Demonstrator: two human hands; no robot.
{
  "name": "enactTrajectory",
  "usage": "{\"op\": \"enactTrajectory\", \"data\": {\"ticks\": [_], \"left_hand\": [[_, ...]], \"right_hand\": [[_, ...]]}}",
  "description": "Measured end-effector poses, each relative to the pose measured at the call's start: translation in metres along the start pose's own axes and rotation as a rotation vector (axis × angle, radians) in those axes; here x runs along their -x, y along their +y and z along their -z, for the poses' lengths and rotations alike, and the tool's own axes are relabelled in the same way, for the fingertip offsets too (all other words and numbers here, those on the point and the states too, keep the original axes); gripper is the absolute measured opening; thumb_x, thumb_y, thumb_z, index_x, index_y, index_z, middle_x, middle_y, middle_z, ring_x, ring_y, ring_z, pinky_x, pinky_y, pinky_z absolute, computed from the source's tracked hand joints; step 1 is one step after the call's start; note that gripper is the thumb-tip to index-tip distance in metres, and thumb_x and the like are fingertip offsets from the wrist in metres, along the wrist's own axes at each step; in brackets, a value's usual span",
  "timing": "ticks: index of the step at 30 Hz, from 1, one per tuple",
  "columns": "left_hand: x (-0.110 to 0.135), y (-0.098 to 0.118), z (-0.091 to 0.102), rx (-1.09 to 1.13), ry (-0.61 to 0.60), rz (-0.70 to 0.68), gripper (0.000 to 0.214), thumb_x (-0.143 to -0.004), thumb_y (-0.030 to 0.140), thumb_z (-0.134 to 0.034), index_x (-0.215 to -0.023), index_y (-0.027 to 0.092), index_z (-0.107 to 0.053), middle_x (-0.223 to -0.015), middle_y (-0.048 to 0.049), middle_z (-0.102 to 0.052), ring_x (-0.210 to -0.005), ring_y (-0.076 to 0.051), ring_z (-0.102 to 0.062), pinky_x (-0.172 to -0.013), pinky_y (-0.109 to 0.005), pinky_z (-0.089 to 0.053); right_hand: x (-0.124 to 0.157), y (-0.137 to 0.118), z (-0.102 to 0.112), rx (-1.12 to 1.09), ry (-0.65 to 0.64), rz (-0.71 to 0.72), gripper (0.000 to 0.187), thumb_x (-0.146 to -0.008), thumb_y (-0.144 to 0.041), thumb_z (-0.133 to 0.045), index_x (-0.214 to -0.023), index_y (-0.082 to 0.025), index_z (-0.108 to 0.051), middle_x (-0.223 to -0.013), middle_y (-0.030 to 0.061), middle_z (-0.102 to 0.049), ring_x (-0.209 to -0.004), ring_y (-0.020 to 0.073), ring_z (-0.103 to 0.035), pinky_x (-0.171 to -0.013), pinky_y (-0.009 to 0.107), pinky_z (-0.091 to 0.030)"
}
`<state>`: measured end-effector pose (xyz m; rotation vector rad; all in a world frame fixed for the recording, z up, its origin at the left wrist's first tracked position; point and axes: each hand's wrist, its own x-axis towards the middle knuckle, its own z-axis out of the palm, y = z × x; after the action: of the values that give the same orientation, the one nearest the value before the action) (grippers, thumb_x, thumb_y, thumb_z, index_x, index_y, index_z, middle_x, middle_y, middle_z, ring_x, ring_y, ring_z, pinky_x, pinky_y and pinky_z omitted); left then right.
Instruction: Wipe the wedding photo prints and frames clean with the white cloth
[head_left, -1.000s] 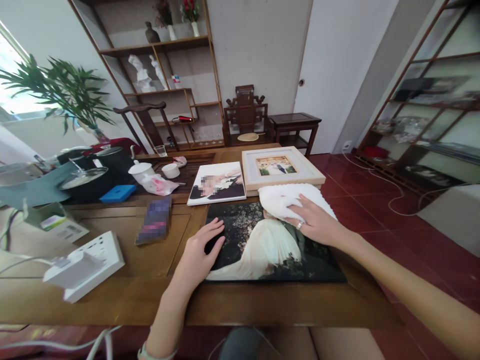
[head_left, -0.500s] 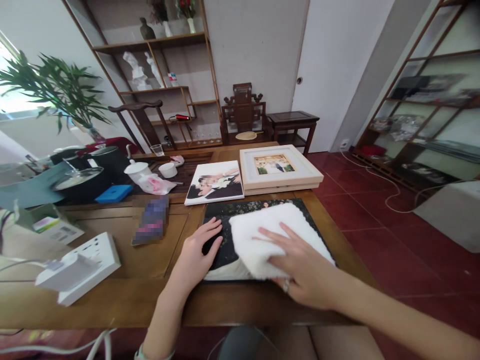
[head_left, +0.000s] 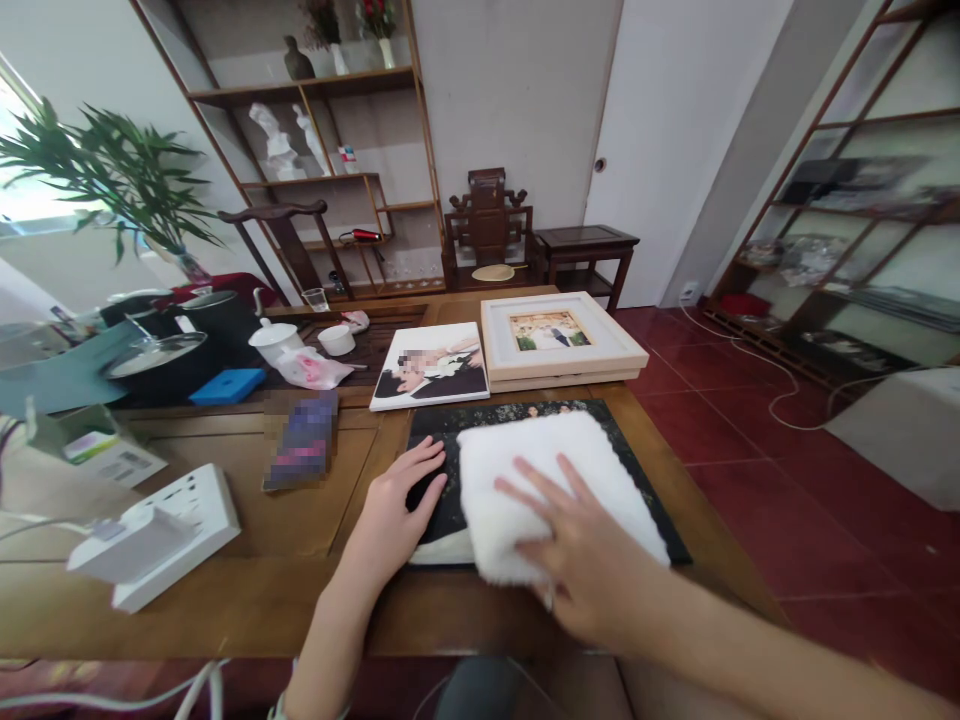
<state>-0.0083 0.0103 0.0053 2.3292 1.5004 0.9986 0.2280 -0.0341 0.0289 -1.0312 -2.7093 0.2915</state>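
A fluffy white cloth (head_left: 499,470) lies over much of a dark photo panel (head_left: 431,510), which rests flat on the table near its front edge. My right hand (head_left: 592,560) presses the cloth from above with its fingers spread, gripping its near edge lower down; a ring shows on one finger. My left hand (head_left: 401,505) lies on the panel's left edge, fingers stretched out and thumb apart, holding nothing. Behind the panel is a white-edged photo print (head_left: 431,365). Beside that print lies a pale wooden picture frame (head_left: 495,335) with a small photo inside.
On the left of the wooden table (head_left: 300,590) are a white power strip (head_left: 202,520), an opened small box (head_left: 112,455), a blue block (head_left: 227,386) and a white teapot (head_left: 276,340). A black pot (head_left: 169,365) stands behind. Red floor tiles (head_left: 697,400) lie to the right.
My right hand has slid the cloth slightly toward me and to the left, so its near edge now hangs past the panel's front edge. My left hand stays in place.
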Motion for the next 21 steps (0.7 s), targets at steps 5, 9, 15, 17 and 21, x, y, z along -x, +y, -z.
{"op": "enactTrajectory", "data": {"ticks": [5,9,15,17,21], "left_hand": [[0.000,0.000,0.002,-0.015,-0.028,-0.014,0.029,-0.085,0.023,-0.046,-0.103,0.016,-0.068,-0.118,-0.0112,-0.064,-0.117,-0.026,-0.055,-0.099,-0.046,-0.045],[0.000,0.000,0.001,-0.007,-0.003,-0.007,0.028,-0.085,0.026,-0.049,-0.103,0.015,-0.068,-0.116,-0.0115,-0.066,-0.117,-0.026,-0.056,-0.098,-0.045,-0.045],[0.001,0.002,0.000,0.004,0.011,0.000,0.026,-0.085,0.026,-0.051,-0.101,0.015,-0.069,-0.116,-0.0113,-0.066,-0.117,-0.026,-0.055,-0.099,-0.044,-0.045],[0.001,0.001,0.000,0.000,0.014,-0.007,0.026,-0.086,0.026,-0.050,-0.102,0.016,-0.069,-0.116,-0.0111,-0.066,-0.117,-0.026,-0.056,-0.099,-0.044,-0.046],[0.001,0.000,0.000,-0.004,0.021,-0.017,0.027,-0.086,0.025,-0.050,-0.103,0.016,-0.068,-0.116,-0.0107,-0.066,-0.116,-0.025,-0.056,-0.098,-0.045,-0.046]], "right_hand": [[0.012,-0.022,-0.006,-0.071,-0.052,0.138,0.023,-0.073,-0.033,-0.060,-0.092,-0.024,-0.068,-0.149,0.0095,-0.028,-0.137,0.0369,-0.011,-0.104,0.067,-0.001],[-0.006,0.010,0.005,-0.047,0.019,0.042,0.029,-0.076,-0.021,-0.053,-0.103,-0.020,-0.065,-0.141,0.0124,-0.042,-0.136,0.0291,-0.023,-0.107,0.060,-0.009],[-0.045,0.058,0.016,0.087,0.122,-0.097,0.031,-0.083,-0.019,-0.048,-0.110,-0.016,-0.062,-0.130,0.0181,-0.052,-0.131,0.0297,-0.033,-0.104,0.058,-0.022],[-0.049,0.057,0.016,0.108,0.126,-0.119,0.032,-0.084,-0.020,-0.047,-0.113,-0.017,-0.062,-0.132,0.0167,-0.051,-0.132,0.0306,-0.031,-0.103,0.060,-0.021],[-0.033,0.022,0.008,0.068,0.051,-0.113,0.035,-0.080,-0.019,-0.051,-0.113,-0.019,-0.062,-0.141,0.0148,-0.041,-0.135,0.0341,-0.021,-0.103,0.065,-0.014]]}}
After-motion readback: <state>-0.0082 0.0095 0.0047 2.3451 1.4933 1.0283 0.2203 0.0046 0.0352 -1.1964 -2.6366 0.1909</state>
